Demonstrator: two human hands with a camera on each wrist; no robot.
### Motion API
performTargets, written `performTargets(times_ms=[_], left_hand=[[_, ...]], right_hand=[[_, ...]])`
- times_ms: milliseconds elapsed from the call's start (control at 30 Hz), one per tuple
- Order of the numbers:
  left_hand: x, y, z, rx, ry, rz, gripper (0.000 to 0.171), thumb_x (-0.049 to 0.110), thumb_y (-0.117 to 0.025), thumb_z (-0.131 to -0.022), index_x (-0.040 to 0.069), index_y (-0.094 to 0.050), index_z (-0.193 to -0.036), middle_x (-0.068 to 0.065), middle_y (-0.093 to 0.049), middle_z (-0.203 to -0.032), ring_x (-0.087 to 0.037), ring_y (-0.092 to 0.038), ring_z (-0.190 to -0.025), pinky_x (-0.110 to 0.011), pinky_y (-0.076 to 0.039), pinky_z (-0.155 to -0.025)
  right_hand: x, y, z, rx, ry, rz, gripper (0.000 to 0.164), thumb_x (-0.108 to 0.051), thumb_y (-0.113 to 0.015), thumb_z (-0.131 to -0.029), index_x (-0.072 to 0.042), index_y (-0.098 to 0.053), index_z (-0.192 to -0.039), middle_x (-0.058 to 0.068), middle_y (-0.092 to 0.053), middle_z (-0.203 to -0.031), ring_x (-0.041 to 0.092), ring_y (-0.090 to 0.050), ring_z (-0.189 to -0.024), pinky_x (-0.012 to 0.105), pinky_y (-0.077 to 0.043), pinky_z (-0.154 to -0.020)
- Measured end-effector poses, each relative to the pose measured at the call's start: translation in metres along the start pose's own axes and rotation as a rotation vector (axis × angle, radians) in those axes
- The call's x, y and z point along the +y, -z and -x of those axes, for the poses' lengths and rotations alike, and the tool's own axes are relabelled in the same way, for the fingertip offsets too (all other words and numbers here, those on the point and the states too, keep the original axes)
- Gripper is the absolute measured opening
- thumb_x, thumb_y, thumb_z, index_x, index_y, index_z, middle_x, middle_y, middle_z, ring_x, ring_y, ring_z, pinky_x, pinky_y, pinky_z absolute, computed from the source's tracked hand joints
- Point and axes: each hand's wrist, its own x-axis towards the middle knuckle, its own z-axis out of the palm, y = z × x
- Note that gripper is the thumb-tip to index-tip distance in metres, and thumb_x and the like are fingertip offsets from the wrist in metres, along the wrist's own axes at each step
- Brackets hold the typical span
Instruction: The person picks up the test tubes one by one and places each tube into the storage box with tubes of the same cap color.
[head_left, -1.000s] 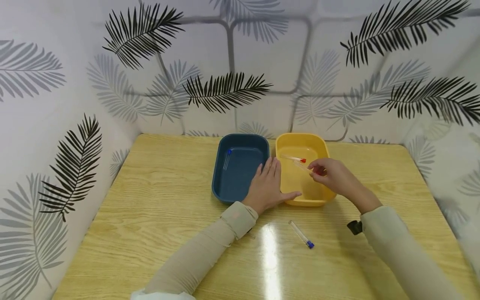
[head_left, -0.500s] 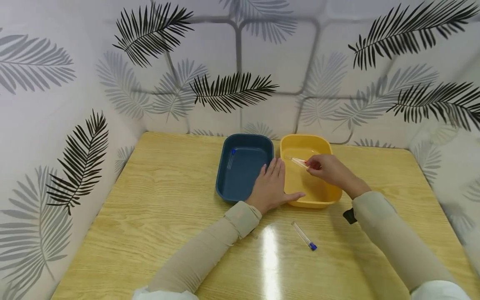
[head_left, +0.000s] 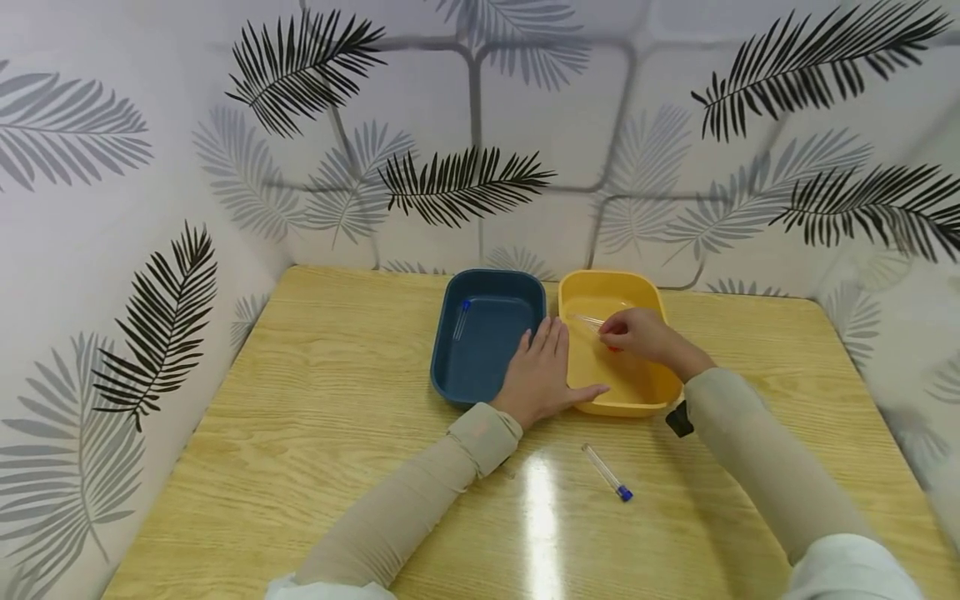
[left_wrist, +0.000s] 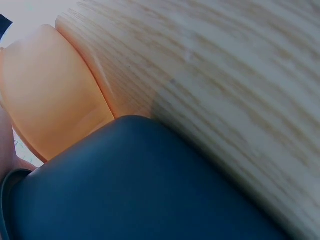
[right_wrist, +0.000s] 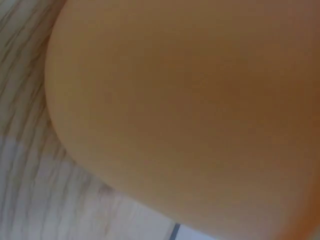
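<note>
My left hand (head_left: 537,375) lies with straight fingers across the adjoining rims of the dark blue tray (head_left: 441,367) and the yellow tray (head_left: 622,408). Its thumb reaches over the yellow tray's near side. Inside the yellow tray, my right hand (head_left: 641,337) has thumb and fingers pinched together at a clear test tube (head_left: 588,320). A bit of red shows under those fingers; the hand hides most of the red-capped tubes there, so their exact lie is unclear. A blue-capped test tube (head_left: 461,320) lies in the blue tray. Another blue-capped tube (head_left: 607,473) rests on the table.
Both trays stand side by side toward the back of the wooden table (head_left: 322,375), near a leaf-patterned backdrop (head_left: 420,92). The blue tray's outer wall (left_wrist: 135,185) fills much of the left wrist view; the yellow tray's wall (right_wrist: 175,110) fills the right.
My right hand has moved left and lower within the yellow tray, bringing its tube beside the other red-capped one and covering the caps. The left hand stays in place on the rims.
</note>
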Motion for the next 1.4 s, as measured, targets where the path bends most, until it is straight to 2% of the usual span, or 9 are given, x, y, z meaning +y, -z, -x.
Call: performTargets(times_ms=[100,267,400,533,733,933,1400], left_hand=[[0.000,-0.001,0.000,0.002,0.002,-0.010,0.111,0.086,-0.017,-0.074,0.002,-0.018,-0.148,-0.012,-0.018,-0.153,-0.023,-0.011,-0.140,-0.043,-0.016,-0.111],[0.002,0.000,0.000,0.000,0.000,-0.006,0.111,0.085,-0.019,-0.075,0.002,-0.019,-0.148,-0.012,-0.018,-0.152,-0.023,-0.011,-0.140,-0.043,-0.016,-0.111],[0.003,0.001,0.001,0.006,0.001,0.003,0.110,0.085,-0.019,-0.075,0.002,-0.019,-0.148,-0.011,-0.020,-0.152,-0.023,-0.012,-0.140,-0.043,-0.016,-0.111],[0.003,0.002,0.001,0.010,0.000,-0.003,0.110,0.085,-0.020,-0.075,0.002,-0.020,-0.147,-0.011,-0.020,-0.152,-0.023,-0.012,-0.140,-0.043,-0.017,-0.111],[0.003,0.002,0.001,0.012,-0.002,-0.027,0.110,0.085,-0.018,-0.075,0.002,-0.019,-0.148,-0.012,-0.019,-0.152,-0.023,-0.011,-0.140,-0.043,-0.017,-0.110],[0.002,0.002,0.000,0.014,-0.002,-0.034,0.111,0.085,-0.016,-0.074,0.002,-0.018,-0.148,-0.011,-0.018,-0.152,-0.024,-0.011,-0.140,-0.044,-0.017,-0.110],[0.001,0.001,-0.001,-0.009,0.006,-0.026,0.109,0.085,-0.018,-0.076,0.002,-0.018,-0.148,-0.012,-0.018,-0.153,-0.024,-0.012,-0.140,-0.043,-0.016,-0.111]], right_hand=[[0.003,-0.003,-0.003,-0.029,-0.021,-0.065,0.018,-0.010,-0.064,-0.088,0.006,-0.069,-0.095,0.008,-0.067,-0.077,0.014,-0.056,-0.067,0.022,-0.047,-0.063],[0.009,-0.006,-0.005,-0.096,-0.136,-0.215,0.026,-0.015,-0.059,-0.092,0.008,-0.066,-0.103,0.010,-0.065,-0.081,0.019,-0.056,-0.071,0.022,-0.048,-0.065],[0.013,-0.010,-0.005,-0.121,-0.201,-0.302,0.029,-0.015,-0.058,-0.093,0.009,-0.064,-0.106,0.009,-0.066,-0.083,0.017,-0.059,-0.073,0.022,-0.051,-0.069],[0.014,-0.012,-0.006,-0.124,-0.226,-0.370,0.029,-0.013,-0.057,-0.093,0.012,-0.063,-0.108,0.010,-0.066,-0.087,0.016,-0.062,-0.075,0.025,-0.053,-0.072],[0.012,-0.013,-0.007,-0.122,-0.258,-0.417,0.031,-0.014,-0.057,-0.094,0.012,-0.061,-0.111,0.014,-0.066,-0.093,0.018,-0.063,-0.079,0.029,-0.053,-0.076],[0.008,-0.013,-0.008,-0.119,-0.284,-0.443,0.031,-0.014,-0.057,-0.093,0.012,-0.061,-0.111,0.013,-0.066,-0.092,0.018,-0.063,-0.080,0.029,-0.053,-0.077],[0.004,-0.014,-0.009,-0.127,-0.259,-0.432,0.030,-0.012,-0.056,-0.094,0.014,-0.061,-0.108,0.017,-0.065,-0.092,0.023,-0.064,-0.082,0.031,-0.053,-0.078]])
